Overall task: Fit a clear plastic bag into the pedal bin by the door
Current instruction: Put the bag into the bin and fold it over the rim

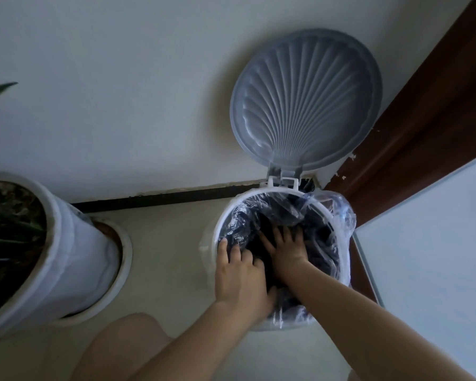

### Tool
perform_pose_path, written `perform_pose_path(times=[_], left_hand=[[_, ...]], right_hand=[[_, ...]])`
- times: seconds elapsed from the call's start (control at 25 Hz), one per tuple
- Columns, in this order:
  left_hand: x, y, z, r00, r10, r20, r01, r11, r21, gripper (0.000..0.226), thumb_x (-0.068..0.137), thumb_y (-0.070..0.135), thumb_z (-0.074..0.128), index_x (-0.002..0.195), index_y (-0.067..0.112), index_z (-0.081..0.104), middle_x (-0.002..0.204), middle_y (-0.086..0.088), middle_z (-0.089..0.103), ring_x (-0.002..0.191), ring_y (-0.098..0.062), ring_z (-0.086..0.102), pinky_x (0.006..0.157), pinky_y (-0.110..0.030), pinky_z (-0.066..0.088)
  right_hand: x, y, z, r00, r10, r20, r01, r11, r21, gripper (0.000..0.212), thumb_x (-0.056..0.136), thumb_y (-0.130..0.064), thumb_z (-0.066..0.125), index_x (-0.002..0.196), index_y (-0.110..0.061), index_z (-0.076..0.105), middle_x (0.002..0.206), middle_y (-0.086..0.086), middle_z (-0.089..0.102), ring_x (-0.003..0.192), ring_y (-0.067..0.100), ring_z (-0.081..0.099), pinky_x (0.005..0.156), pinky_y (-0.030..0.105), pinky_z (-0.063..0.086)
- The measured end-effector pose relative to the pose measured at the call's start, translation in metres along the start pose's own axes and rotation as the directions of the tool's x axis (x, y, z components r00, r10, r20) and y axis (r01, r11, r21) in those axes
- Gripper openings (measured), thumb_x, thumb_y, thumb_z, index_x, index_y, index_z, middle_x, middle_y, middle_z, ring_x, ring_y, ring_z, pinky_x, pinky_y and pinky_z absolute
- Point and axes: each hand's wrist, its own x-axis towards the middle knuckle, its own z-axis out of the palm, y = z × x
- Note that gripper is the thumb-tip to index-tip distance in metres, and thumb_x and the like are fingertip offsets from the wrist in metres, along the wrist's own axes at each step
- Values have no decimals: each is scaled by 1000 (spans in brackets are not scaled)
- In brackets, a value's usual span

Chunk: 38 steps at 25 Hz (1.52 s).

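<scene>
- The pedal bin (213, 229) sits by the door (412, 138) with its lid (305, 97) up; the clear bag (338, 213) is inside, folded over the far rim.
- My right hand (286, 247) is flat, pushing the bag down; it grips nothing.
- My left hand (239, 273) curls over the near rim (tucking bag there, I think); that edge still needs folding.

Left hand (239, 273) and right hand (287, 250): bare, no rings, no watch; forearms unsleeved; bare knee (127, 345) in view, lower left
</scene>
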Motion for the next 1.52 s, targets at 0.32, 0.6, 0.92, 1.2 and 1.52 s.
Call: perform_pose_path(times=[0.32,0.6,0.92,1.2,1.52], left_hand=[[7,-6,4,986,45,-158,-55,997,-60,23,80,24,52,99,17,63,115,-6,61,122,-31,45,114,-52,8],[36,-15,-16,902,16,-432,-70,991,-111,56,82,28,51,134,8,46,143,-9,46,131,-28,40,110,-47,29],[69,-23,-7,945,36,-326,-56,997,-53,78,84,33,48,146,6,11,156,-10,15,141,-28,15,113,-47,23],[89,-30,-11,958,26,-287,-73,985,-156,84,77,40,62,143,13,18,148,-9,27,131,-30,31,103,-45,39],[107,-54,-25,999,-39,17,40,737,-675,80,71,36,71,139,35,28,140,-3,39,120,-21,43,92,-34,41]], right_hand=[[18,-5,4,996,-50,73,38,987,155,84,91,-47,42,145,-31,-20,159,11,-14,144,37,-8,111,62,1],[-67,28,-25,838,120,-532,221,817,533,36,89,-30,44,122,-17,50,118,8,53,109,32,51,82,44,49],[-76,77,-1,667,449,-595,219,645,732,61,82,-11,58,139,-16,38,141,8,44,129,31,38,108,41,30],[-43,104,-11,890,407,-206,170,122,978,68,78,-54,62,137,-36,34,127,-5,53,110,16,53,89,33,43],[-63,137,25,960,91,266,-82,-813,576,22,88,-10,57,107,1,60,82,11,66,69,22,62,71,33,51]])
